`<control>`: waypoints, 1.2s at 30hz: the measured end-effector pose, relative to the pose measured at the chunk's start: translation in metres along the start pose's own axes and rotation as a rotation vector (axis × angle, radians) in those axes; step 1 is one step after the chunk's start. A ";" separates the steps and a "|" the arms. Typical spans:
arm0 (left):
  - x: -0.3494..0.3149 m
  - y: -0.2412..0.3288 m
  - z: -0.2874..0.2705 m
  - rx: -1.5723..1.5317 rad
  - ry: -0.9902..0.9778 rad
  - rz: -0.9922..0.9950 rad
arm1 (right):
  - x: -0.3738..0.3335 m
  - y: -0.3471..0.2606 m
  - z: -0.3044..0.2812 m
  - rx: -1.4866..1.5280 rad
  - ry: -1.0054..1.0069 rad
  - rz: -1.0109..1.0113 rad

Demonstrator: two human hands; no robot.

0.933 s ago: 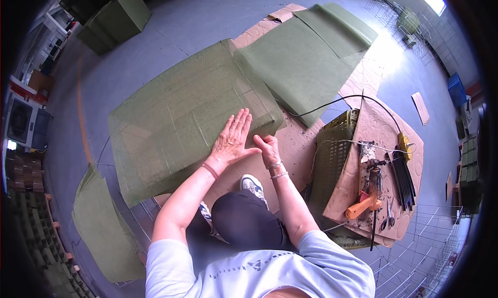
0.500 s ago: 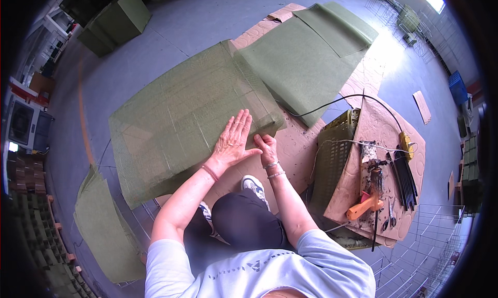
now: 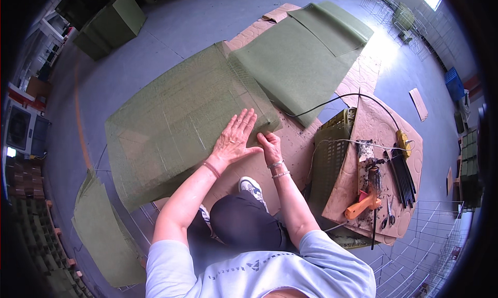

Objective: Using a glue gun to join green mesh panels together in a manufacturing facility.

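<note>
Head view: the left hand [image 3: 233, 142] lies flat, its grip spread, palm down on the near part of a green mesh sheet [image 3: 171, 121], which stretches toward ten o'clock over a boxy shape. Just beside it at three o'clock, the right hand [image 3: 272, 148] has its grip curled, thumb and fingers pinching the sheet's near edge. At one o'clock lies a smooth green sheet [image 3: 306, 59]; at four o'clock, a yellowish crate [image 3: 332, 158] bears cardboard [image 3: 345, 194], an orange-handled tool [image 3: 358, 208], scissors [image 3: 388, 220] and black rods [image 3: 401, 178].
</note>
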State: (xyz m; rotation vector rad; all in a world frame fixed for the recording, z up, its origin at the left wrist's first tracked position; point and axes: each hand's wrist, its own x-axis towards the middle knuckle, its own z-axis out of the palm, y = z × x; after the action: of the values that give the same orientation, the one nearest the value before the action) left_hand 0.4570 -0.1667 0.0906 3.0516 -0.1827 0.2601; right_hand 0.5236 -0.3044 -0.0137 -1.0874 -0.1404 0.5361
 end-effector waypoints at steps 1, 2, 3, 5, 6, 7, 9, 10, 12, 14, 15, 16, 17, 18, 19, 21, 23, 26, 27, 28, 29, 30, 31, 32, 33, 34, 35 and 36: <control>0.001 0.001 0.000 -0.012 0.006 0.002 | -0.002 0.001 -0.002 0.020 0.011 -0.008; 0.000 0.001 0.000 -0.012 0.005 0.004 | -0.001 0.003 -0.001 0.044 0.020 -0.019; -0.002 0.003 0.000 -0.022 -0.002 -0.001 | -0.004 0.004 -0.001 0.028 0.008 -0.036; -0.003 0.004 -0.001 -0.031 -0.010 -0.004 | -0.002 0.006 0.002 0.019 0.024 -0.033; -0.003 0.003 -0.001 -0.028 -0.006 -0.010 | -0.002 0.005 0.004 0.009 0.037 -0.027; -0.004 0.003 0.000 -0.026 -0.001 -0.016 | -0.002 0.004 0.004 0.034 0.040 -0.022; -0.002 0.000 0.002 -0.033 0.010 0.001 | -0.003 0.005 0.006 0.037 0.026 -0.038; 0.000 -0.001 0.003 -0.044 0.018 0.015 | -0.002 0.005 0.007 0.038 0.011 -0.048; 0.015 0.005 0.010 -0.050 0.016 0.036 | 0.002 0.010 0.003 0.079 -0.004 -0.041; 0.023 0.009 0.011 -0.062 0.014 0.061 | 0.007 0.015 -0.005 0.114 -0.012 -0.034; 0.025 0.011 0.010 -0.077 0.021 0.050 | 0.009 0.017 -0.011 0.081 -0.018 -0.029; 0.027 0.013 0.010 -0.093 0.029 0.041 | 0.010 0.018 -0.018 0.048 -0.022 -0.025; 0.024 0.011 0.010 -0.088 0.027 0.038 | 0.009 0.016 -0.014 0.053 -0.026 -0.024; 0.020 0.010 0.010 -0.085 0.029 0.027 | 0.006 0.007 -0.010 0.036 -0.027 -0.037; 0.018 0.007 0.010 -0.082 0.031 0.015 | 0.003 -0.002 -0.005 0.019 -0.029 -0.049; 0.020 0.008 0.008 -0.060 0.030 0.018 | 0.004 -0.014 -0.011 -0.038 0.027 -0.050; 0.021 0.010 0.008 -0.037 0.026 0.018 | 0.009 -0.022 -0.010 -0.082 0.072 -0.113; 0.022 0.011 0.007 -0.037 0.018 0.018 | 0.004 -0.017 -0.011 -0.019 0.107 -0.113; 0.022 0.012 0.006 -0.038 0.019 0.018 | 0.005 -0.016 -0.011 -0.018 0.107 -0.110; 0.022 0.013 0.005 -0.039 0.021 0.018 | 0.006 -0.015 -0.010 -0.037 0.121 -0.127; 0.022 0.013 0.006 -0.039 0.020 0.019 | 0.007 -0.014 -0.011 -0.056 0.135 -0.145; 0.022 0.013 0.006 -0.046 0.025 0.020 | 0.007 -0.012 -0.012 -0.056 0.136 -0.146; 0.022 0.013 0.006 -0.052 0.031 0.022 | 0.007 -0.011 -0.014 -0.055 0.139 -0.139; 0.022 0.013 0.006 -0.049 0.032 0.022 | 0.007 -0.012 -0.012 -0.053 0.139 -0.132; 0.021 0.012 0.006 -0.051 0.022 0.024 | 0.006 -0.013 -0.011 -0.051 0.137 -0.134; 0.020 0.012 0.007 -0.053 0.012 0.027 | 0.004 -0.015 -0.010 -0.060 0.134 -0.122; 0.022 0.012 0.007 -0.049 0.015 0.028 | 0.004 -0.016 -0.009 -0.069 0.130 -0.113; 0.025 0.012 0.008 -0.060 0.029 0.038 | 0.005 -0.016 -0.009 -0.067 0.129 -0.118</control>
State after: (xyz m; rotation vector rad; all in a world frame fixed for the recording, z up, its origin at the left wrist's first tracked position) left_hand 0.4817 -0.1822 0.0874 2.9859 -0.2430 0.2955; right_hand 0.5366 -0.3146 -0.0045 -1.1683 -0.1096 0.3571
